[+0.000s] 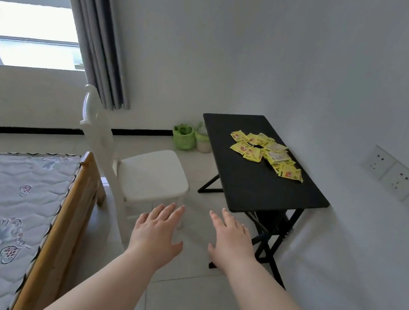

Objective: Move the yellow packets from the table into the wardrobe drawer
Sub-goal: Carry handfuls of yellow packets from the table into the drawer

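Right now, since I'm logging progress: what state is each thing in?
black table: unfolded, standing.
yellow packets: loose pile on black table, untouched.
left hand: open, holding nothing.
right hand: open, holding nothing.
curtain: drawn aside.
white chair: upright.

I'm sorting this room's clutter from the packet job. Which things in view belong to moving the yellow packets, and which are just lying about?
Job: scattered yellow packets; black folding table under them; open left hand and right hand, both empty. The wardrobe drawer is out of view.
Lying about: white chair; green bag on the floor; wooden-framed bed with quilted mattress; grey curtain.
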